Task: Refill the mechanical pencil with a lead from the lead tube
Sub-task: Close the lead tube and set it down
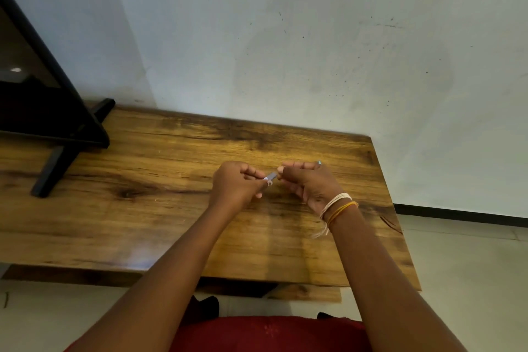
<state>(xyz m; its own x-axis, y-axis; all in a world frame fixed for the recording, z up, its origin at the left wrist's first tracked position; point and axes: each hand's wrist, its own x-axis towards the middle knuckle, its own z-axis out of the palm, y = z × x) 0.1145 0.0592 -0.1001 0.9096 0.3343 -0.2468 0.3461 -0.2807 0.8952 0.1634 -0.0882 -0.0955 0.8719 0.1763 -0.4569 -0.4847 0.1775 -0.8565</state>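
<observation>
A: Lead tube (271, 176), small and greyish: where does it lie?

B: Between the two hands, above the wooden table (160, 208), its long axis running left to right and rising slightly toward the right.

A: How is it gripped?

B: Left hand (238, 184) pinches its left end; right hand (307, 181) has fingertips pressed together at its right end, probably working the cap. A pale blue tip (319, 162) shows past the right fist, perhaps the pencil; too small to tell.
</observation>
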